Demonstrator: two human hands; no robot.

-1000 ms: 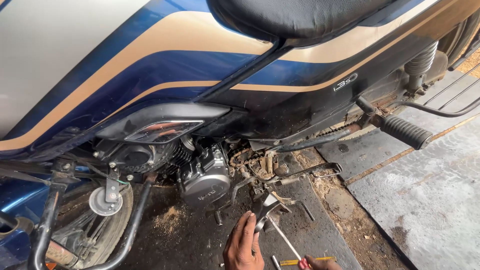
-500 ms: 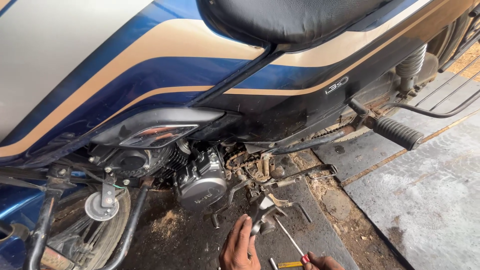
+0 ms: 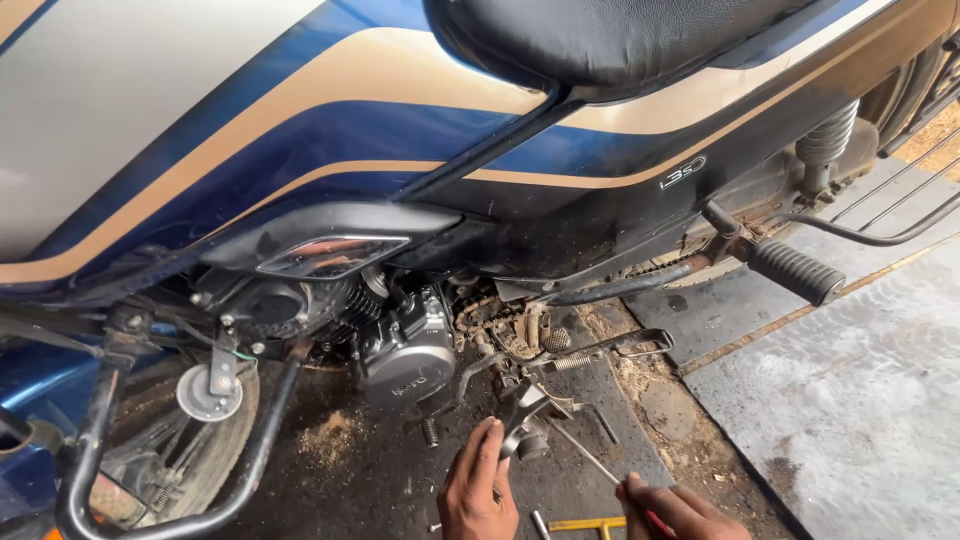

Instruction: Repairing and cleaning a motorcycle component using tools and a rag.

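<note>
While the motorcycle is leaning overhead, the left hand is pinching a small metal bracket just below the engine. The right hand, grip closed, is holding a thin rod at the lower frame edge; open floor is lying rightward.

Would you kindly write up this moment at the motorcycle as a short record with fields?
Setting: a blue, silver and tan motorcycle standing on a dark floor, seen from above
Left hand: left hand low under the engine, fingers on a dark metal part
Right hand: right hand gripping a thin metal rod that points towards that part
Nearby: black footrest, yellow tool on the floor between the hands, sawdust patches
</note>
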